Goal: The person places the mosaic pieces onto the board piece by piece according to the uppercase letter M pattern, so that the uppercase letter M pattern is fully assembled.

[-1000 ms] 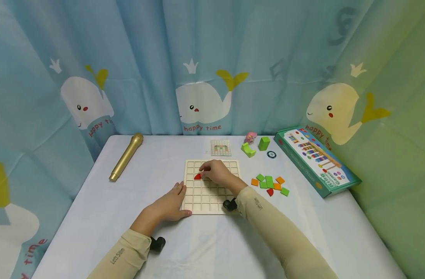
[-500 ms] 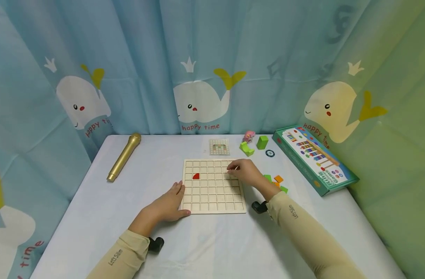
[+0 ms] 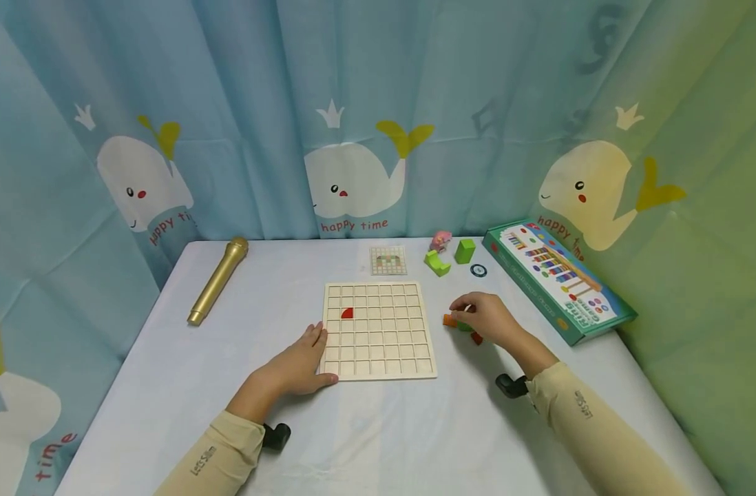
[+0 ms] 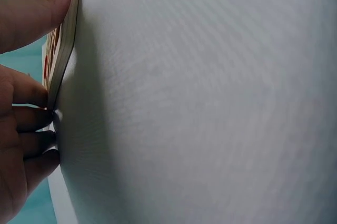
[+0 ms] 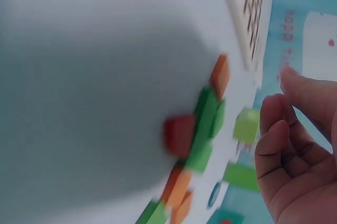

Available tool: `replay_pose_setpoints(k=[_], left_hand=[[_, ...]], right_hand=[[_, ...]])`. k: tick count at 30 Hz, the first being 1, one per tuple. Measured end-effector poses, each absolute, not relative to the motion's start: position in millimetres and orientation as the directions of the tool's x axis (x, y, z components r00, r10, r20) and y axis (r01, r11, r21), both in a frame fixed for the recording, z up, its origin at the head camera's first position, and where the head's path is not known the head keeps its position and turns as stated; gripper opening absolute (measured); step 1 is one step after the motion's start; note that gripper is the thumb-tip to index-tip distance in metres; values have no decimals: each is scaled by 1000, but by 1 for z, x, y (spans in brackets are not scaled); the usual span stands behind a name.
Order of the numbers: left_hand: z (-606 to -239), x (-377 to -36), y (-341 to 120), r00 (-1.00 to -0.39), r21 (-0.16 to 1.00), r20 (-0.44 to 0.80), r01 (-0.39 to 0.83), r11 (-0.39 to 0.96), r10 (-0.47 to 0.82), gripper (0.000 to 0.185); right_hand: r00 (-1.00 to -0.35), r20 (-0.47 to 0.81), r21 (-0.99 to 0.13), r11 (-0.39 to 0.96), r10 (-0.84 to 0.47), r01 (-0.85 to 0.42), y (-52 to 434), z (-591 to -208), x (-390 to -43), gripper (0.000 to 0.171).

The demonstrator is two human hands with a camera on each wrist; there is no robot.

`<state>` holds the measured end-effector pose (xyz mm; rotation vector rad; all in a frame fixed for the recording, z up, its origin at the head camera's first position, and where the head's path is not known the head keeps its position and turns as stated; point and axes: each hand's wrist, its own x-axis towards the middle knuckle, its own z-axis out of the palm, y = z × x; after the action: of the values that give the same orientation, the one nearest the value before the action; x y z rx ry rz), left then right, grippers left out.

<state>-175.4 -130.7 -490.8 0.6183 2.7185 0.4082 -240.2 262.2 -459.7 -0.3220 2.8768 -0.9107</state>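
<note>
Head view: the left hand (image 3: 296, 362), fingers straight, rests against the left edge of the wooden board (image 3: 378, 351), which has a red piece (image 3: 348, 313) in one square, while the right hand (image 3: 491, 319), loosely curved and empty, hovers over small blocks (image 3: 449, 320) right of the board.

Gridded board (image 3: 385, 350) lies flat — red piece (image 3: 348, 313) apparently inset.

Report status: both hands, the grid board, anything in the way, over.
Left hand touching left edge of wooden grid board. Right hand over loose tiles, looks empty. Red quarter-circle piece in the board. Nothing seen in the way.
</note>
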Motion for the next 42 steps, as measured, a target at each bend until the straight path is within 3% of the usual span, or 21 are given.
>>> replay_pose_setpoints(k=[24, 31, 42], left_hand=[[-494, -178, -134, -843, 343, -248, 385, 857, 478, 96], [-495, -179, -133, -840, 339, -254, 387, 857, 480, 95], [-493, -176, -133, -845, 365, -250, 370, 855, 472, 94]], right_hand=[[-993, -49, -564, 824, -104, -58, 343, -476, -204, 23], [-992, -43, -522, 850, -115, -76, 349, -487, -201, 31], [-993, -56, -519, 852, -108, -64, 346, -486, -202, 26]])
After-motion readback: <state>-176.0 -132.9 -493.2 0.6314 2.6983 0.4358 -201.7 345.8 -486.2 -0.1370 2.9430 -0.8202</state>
